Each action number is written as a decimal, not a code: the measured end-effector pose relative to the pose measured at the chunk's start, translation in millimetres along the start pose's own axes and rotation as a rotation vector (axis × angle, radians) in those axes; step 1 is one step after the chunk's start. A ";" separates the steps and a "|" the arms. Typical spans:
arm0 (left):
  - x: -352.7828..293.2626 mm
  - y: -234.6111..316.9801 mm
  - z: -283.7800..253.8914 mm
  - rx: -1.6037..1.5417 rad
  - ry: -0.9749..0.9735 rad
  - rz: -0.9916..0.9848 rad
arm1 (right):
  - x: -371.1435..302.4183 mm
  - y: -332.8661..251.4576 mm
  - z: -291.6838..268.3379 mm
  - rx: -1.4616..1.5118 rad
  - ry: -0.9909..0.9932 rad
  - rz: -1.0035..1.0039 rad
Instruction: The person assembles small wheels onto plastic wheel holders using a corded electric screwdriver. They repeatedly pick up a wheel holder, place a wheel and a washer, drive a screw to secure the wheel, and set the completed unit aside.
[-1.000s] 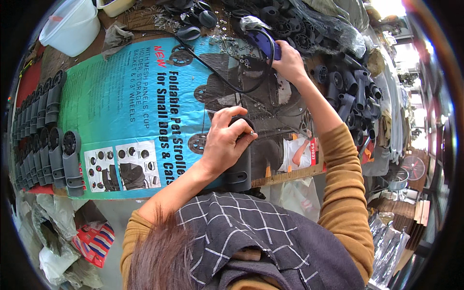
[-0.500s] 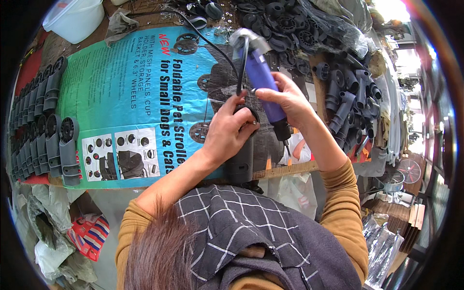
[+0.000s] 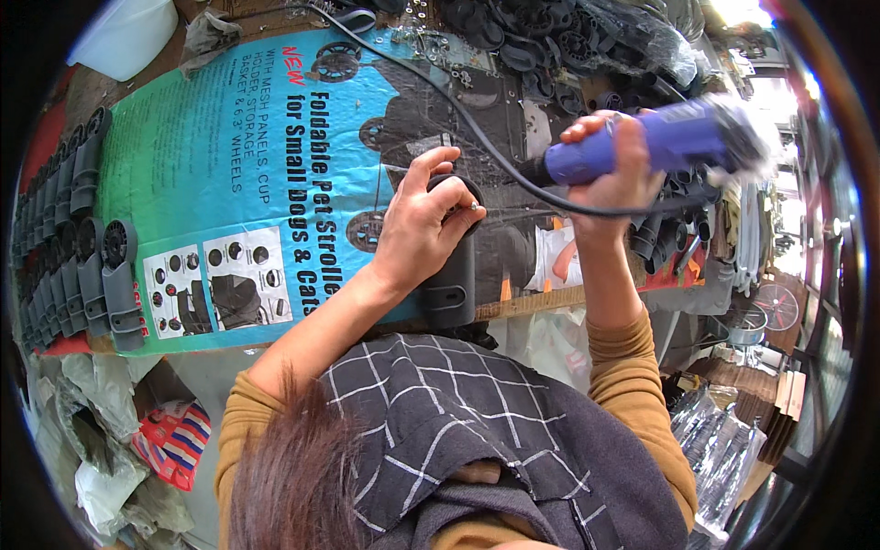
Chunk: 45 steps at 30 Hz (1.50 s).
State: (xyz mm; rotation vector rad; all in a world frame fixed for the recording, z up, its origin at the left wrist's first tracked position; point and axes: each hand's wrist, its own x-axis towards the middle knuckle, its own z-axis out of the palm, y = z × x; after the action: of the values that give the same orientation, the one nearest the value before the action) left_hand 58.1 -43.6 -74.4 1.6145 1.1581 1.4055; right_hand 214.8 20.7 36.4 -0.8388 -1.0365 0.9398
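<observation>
Head view. A dark grey plastic bracket (image 3: 449, 275) is laid on a printed blue-green carton sheet (image 3: 229, 174) covering the bench, near the sheet's near edge, at centre. The bracket's round upper end is gripped by the left hand (image 3: 417, 225), fingers curled over it and thumb and fingertips pinched at its rim. To the right, a purple corded power tool (image 3: 660, 142) is held above the bench in the right hand (image 3: 610, 170), whose fingers are wrapped closed around the barrel; the tool's head at far right is blurred. A black cable (image 3: 440, 92) is run from the tool's rear across the sheet to the far left. A row of matching grey brackets (image 3: 82, 238) is lined along the left edge. A heap of black plastic parts (image 3: 550, 41) is piled at the far side. A white tub (image 3: 124, 37) is placed at far left.
</observation>
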 end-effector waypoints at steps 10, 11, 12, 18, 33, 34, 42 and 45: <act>-0.3 -0.1 0.3 0.000 0.007 0.007 | -26.7 -34.5 11.4 0.236 -0.263 -0.015; -0.4 -0.2 0.3 -0.003 0.005 0.003 | -26.5 -33.5 11.5 0.239 -0.250 -0.007; -0.4 -0.3 0.3 0.000 -0.001 -0.002 | -26.5 -32.5 11.8 0.242 -0.237 0.001; -0.5 -0.9 0.6 -0.011 0.004 0.012 | -28.7 -35.0 13.0 0.203 -0.240 -0.005; -2.0 -2.9 -2.1 0.022 0.025 0.009 | -45.3 -31.9 22.3 0.147 -0.418 -0.105; -2.1 -2.9 -2.6 0.029 0.015 -0.001 | -45.6 -31.6 23.2 0.136 -0.434 -0.108; -0.8 -1.9 -1.8 0.048 0.024 -0.024 | -50.8 -29.6 31.4 -0.082 -0.455 -0.060; -0.9 -1.1 -2.0 0.058 0.024 -0.023 | -55.8 -34.0 32.6 -0.157 -0.476 -0.061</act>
State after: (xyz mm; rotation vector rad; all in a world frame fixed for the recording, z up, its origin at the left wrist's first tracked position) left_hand 56.0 -44.1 -75.4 1.6235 1.2379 1.3916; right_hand 179.4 -39.1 58.7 -0.7213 -1.5538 1.0411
